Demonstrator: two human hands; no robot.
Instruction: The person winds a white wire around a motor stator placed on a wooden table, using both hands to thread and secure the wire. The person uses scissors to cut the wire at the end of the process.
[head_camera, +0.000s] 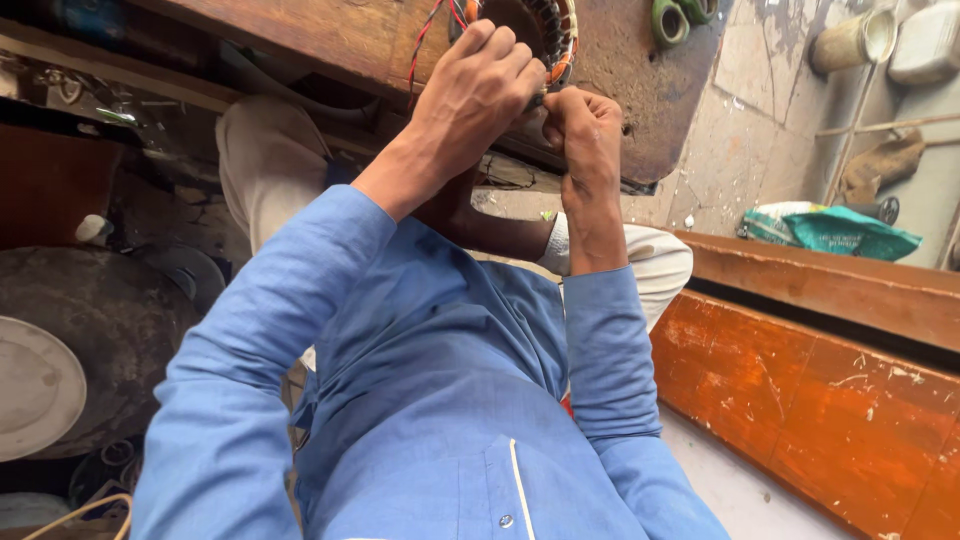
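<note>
Nearest the camera, my blue shirt (440, 400) filled the lower frame, its sleeves running up toward both hands. To my left sat a dark round drum (110, 320) with a pale disc (35, 385) lying against it; to my right ran a worn orange wooden bench (830, 400). Above my light trousers (265, 170), my left hand (475, 95) was curled over the near rim of a ring-shaped motor stator (555, 35), fingers closed around its edge. My right hand (580, 125) was drawn into a tight pinch just beside the left, touching the stator's lower rim; what it pinched was too small to tell. The stator, with its copper-coloured windings, rested on the scuffed wooden table (640, 90) at the top of the frame, partly hidden by my left hand. A twisted red and black wire (425, 40) trailed from it down past my left wrist. Farther off on the table lay two green rings (680, 15). Beyond, on the stone floor (740, 140), lay a teal bag (850, 232) and a pale cylindrical can (850, 40).
</note>
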